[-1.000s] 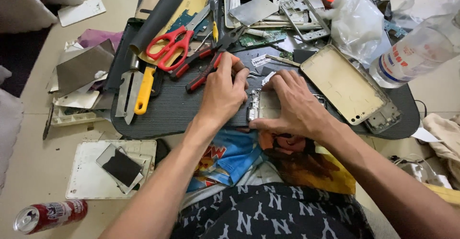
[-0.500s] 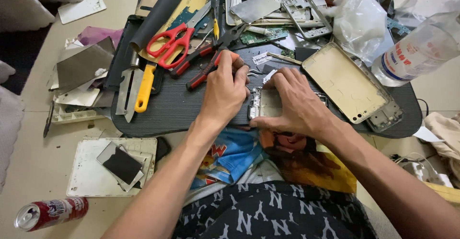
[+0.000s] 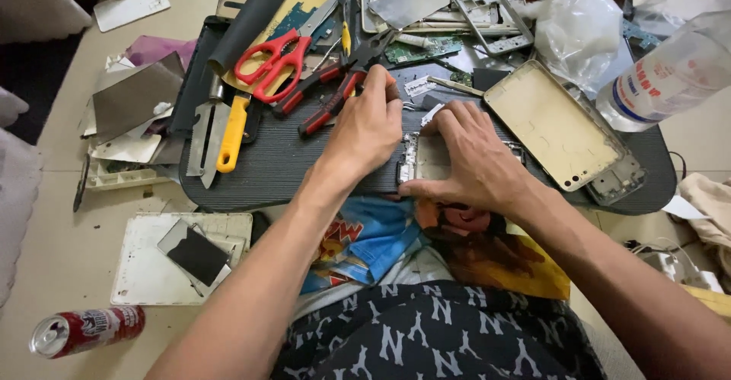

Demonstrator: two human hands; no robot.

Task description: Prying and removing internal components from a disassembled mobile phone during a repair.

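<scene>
Centrally, a bare metal phone frame with small circuit parts [image 3: 426, 159] lies on a dark ribbed work mat [image 3: 289, 167], where it lay a second ago; only the view has shifted slightly. The right hand [image 3: 476, 163] presses down flat on it, fingers spread, thumb along its near edge. The left hand [image 3: 365, 125] is curled at its top edge, fingertips hidden. Red-handled pliers [image 3: 327, 94] and red scissors [image 3: 270, 64] lie just beyond.
</scene>
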